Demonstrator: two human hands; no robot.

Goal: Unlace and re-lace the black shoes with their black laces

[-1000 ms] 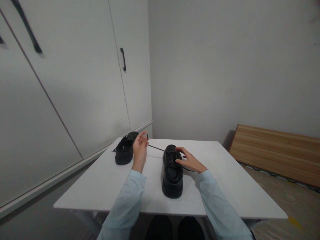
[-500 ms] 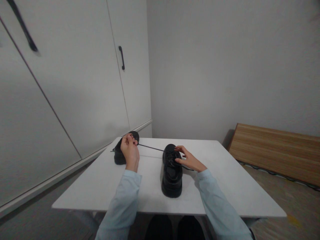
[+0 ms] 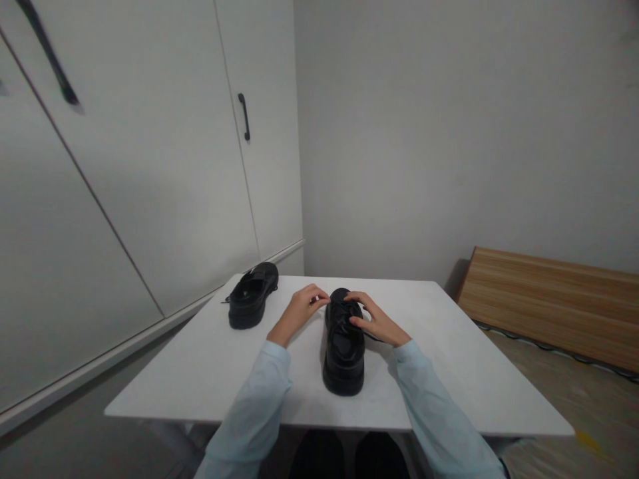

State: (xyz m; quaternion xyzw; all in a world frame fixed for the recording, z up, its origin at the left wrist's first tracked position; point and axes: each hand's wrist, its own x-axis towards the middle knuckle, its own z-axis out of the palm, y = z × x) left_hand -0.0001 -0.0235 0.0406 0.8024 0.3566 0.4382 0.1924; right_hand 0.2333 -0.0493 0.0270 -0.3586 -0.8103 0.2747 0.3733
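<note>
A black lace-up shoe stands on the white table with its heel toward me. My left hand is at the left side of its lacing, thumb and forefinger pinched together on the shoelace; the lace itself is mostly hidden there. From the right, my right hand holds the upper of this shoe, its thumb and fingers spread over the lacing. One loose lace end lies by the right side, below that hand. Further back on the left stands a second black shoe, untouched, with a lace end sticking out.
The white table carries both shoes. A white cabinet with black handles runs along the left, and a grey wall is behind. To the right, a wood-grain panel stands near the floor beside a dark cable.
My left hand has come right and down from beside the far shoe to the near shoe's lacing. The lace stretched taut between the shoes no longer shows. My right hand has barely moved.
</note>
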